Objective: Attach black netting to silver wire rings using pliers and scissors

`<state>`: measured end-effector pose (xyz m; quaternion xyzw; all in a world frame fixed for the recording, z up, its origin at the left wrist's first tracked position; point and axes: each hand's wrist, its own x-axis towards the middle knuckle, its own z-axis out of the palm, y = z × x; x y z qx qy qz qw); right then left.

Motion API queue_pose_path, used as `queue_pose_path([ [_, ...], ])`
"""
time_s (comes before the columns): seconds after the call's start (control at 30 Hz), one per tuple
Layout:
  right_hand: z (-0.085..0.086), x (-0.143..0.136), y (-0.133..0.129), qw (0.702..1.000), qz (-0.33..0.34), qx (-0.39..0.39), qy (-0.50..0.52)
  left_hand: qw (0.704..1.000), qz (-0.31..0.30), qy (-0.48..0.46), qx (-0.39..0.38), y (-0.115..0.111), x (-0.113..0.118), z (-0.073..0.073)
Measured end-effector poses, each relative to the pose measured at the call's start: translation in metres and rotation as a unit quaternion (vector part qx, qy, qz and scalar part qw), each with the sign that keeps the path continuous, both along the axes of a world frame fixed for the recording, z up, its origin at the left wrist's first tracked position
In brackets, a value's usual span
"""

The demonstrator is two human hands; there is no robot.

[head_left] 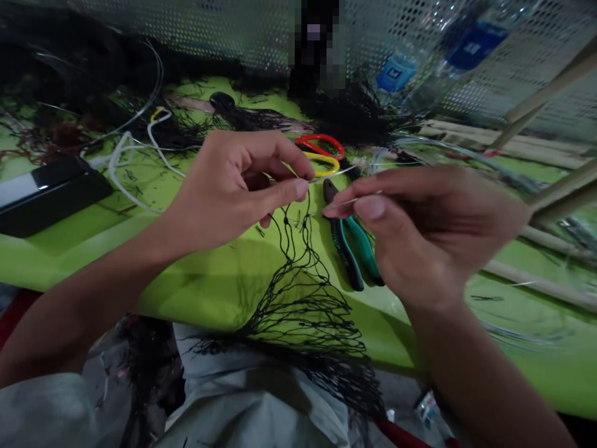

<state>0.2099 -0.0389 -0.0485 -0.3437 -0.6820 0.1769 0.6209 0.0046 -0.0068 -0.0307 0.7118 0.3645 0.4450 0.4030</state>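
Thumb and fingers of my left hand (pixel 252 186) pinch the top of a black knotted net (pixel 303 298), which hangs over the green table's front edge onto my lap. My right hand (pixel 429 224), slightly blurred, pinches a thin pale strand (pixel 347 203) between thumb and forefinger. Between and below the hands lie pliers with black and green handles (pixel 347 252), partly hidden by my right hand. Scissors with red and yellow handles (pixel 329 149) lie just behind my hands.
A dark box (pixel 56 193) and a looped white cord (pixel 114 162) are at the left. Black netting (pixel 354 115) is heaped at the back. Wooden sticks (pixel 559 193) and coiled clear line (pixel 527 336) lie right. Plastic bottles (pixel 476 46) stand behind a perforated panel.
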Motion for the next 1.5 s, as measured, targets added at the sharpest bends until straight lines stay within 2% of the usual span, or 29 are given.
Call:
queue_pose_path([
  [0.1, -0.005, 0.001, -0.003, 0.994, -0.020, 0.085, -0.067, 1.000, -0.014, -0.004, -0.003, -0.002, 0.000, 0.001],
  [0.17, -0.006, 0.002, -0.006, 0.988, -0.026, 0.110, -0.107, 1.000, -0.015, -0.001, -0.006, -0.002, 0.000, 0.003],
  [0.3, -0.008, 0.002, -0.007, 0.991, -0.019, 0.070, -0.116, 1.000, -0.014, 0.005, -0.015, -0.003, 0.002, 0.007],
  [0.4, -0.011, 0.001, -0.005, 0.992, -0.012, 0.085, -0.090, 1.000, -0.008, 0.005, -0.010, -0.004, 0.003, 0.008],
  [0.5, -0.013, 0.001, -0.005, 0.995, -0.015, 0.061, -0.079, 1.000, -0.007, 0.006, -0.008, -0.005, 0.002, 0.007],
  [0.63, -0.009, 0.000, -0.009, 0.997, -0.032, 0.027, -0.067, 1.000, -0.007, 0.014, 0.006, -0.005, 0.001, 0.007],
  [0.7, -0.006, -0.002, -0.009, 0.999, -0.037, 0.012, -0.029, 0.999, -0.009, 0.028, 0.013, -0.003, 0.000, 0.008],
  [0.83, -0.007, -0.005, -0.001, 0.997, -0.019, 0.002, 0.074, 0.989, -0.051, 0.131, 0.034, 0.006, -0.005, 0.003],
  [0.93, -0.014, -0.005, 0.010, 0.994, 0.000, 0.019, 0.111, 0.959, -0.116, 0.249, 0.069, 0.012, -0.006, -0.009],
  [1.0, -0.018, -0.003, 0.016, 0.992, 0.016, 0.013, 0.125, 0.936, -0.122, 0.321, 0.080, 0.013, -0.005, -0.019],
  [1.1, -0.025, -0.002, 0.021, 0.981, 0.066, -0.053, 0.173, 0.900, -0.094, 0.416, 0.090, 0.013, -0.003, -0.031],
  [1.2, -0.032, -0.002, 0.024, 0.963, 0.100, -0.149, 0.201, 0.882, -0.086, 0.455, 0.089, 0.012, 0.000, -0.037],
  [1.27, -0.038, -0.002, 0.026, 0.956, 0.112, -0.186, 0.197, 0.888, -0.081, 0.442, 0.100, 0.011, 0.003, -0.038],
  [1.33, -0.045, -0.002, 0.029, 0.953, 0.121, -0.198, 0.197, 0.917, -0.063, 0.377, 0.111, 0.011, 0.007, -0.040],
  [1.43, -0.051, -0.002, 0.031, 0.952, 0.123, -0.188, 0.206, 0.983, -0.045, 0.173, 0.049, 0.011, 0.015, -0.044],
  [1.5, -0.052, -0.004, 0.030, 0.957, 0.112, -0.169, 0.207, 0.997, -0.057, 0.042, -0.013, 0.010, 0.020, -0.048],
])
